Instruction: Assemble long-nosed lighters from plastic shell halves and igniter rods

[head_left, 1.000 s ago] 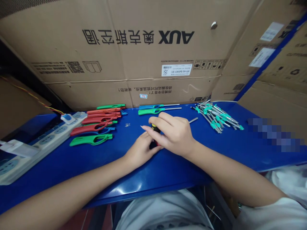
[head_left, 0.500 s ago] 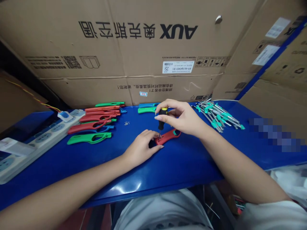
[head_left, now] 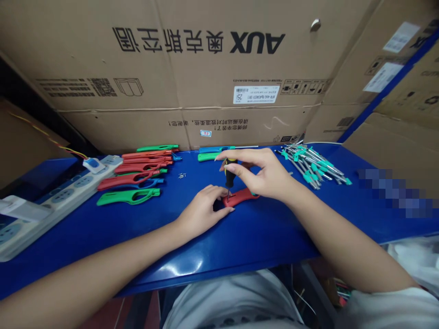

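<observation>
My right hand grips a black-and-yellow screwdriver, held upright with its tip down on a red lighter handle. That handle lies flat on the blue table, its loop end pointing right and partly under my right hand. With thumb and fingers on either side, my left hand pinches the handle's left end. Whether a screw sits under the tip is too small to see. Behind my hands lie a green lighter handle and a blue lighter with a metal rod.
Left of my hands, several red, green and blue lighter handles lie in a row beside a white power strip. Small screws lie near them. Metal rods with teal ends are piled at right. A cardboard sheet stands behind.
The fingers of my right hand have shifted around the screwdriver's handle, with the forefinger now stretched further left. My left hand and the red handle stay in place.
</observation>
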Available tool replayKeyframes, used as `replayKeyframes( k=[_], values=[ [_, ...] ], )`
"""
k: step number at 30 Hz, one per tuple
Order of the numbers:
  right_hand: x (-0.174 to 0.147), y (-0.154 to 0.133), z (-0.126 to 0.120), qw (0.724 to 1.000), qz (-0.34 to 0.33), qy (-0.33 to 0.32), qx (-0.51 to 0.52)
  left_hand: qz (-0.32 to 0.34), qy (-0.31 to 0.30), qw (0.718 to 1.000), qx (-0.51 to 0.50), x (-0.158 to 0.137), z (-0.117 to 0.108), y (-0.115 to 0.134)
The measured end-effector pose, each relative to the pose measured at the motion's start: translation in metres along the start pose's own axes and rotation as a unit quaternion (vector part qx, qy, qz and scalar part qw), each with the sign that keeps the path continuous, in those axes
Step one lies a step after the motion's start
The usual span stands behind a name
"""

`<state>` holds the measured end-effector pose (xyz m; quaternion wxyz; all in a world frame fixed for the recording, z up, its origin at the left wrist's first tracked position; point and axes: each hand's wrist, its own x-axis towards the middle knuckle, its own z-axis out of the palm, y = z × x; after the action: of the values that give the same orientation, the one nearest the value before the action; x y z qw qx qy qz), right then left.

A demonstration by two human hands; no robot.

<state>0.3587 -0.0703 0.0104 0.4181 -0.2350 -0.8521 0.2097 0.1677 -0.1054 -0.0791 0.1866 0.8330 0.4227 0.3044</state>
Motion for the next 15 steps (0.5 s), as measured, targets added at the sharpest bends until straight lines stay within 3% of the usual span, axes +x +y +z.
replayKeyframes(
  k=[4,8,12,15],
  values=[
    [-0.004,-0.011,0.009,0.991,-0.057,0.014,-0.117,-0.008,0.006,1.0,-0.001,-0.001,0.002,-0.001],
    [-0.008,-0.024,0.021,0.979,-0.04,0.016,-0.2,0.001,0.014,1.0,-0.019,-0.001,0.003,0.002],
    [-0.004,-0.021,0.014,0.992,-0.012,0.034,-0.12,-0.006,-0.019,0.999,0.034,0.003,-0.011,0.007],
    [0.001,0.001,-0.013,0.992,0.028,0.108,-0.052,-0.04,-0.086,0.989,0.112,0.004,-0.032,0.008]
  ],
)
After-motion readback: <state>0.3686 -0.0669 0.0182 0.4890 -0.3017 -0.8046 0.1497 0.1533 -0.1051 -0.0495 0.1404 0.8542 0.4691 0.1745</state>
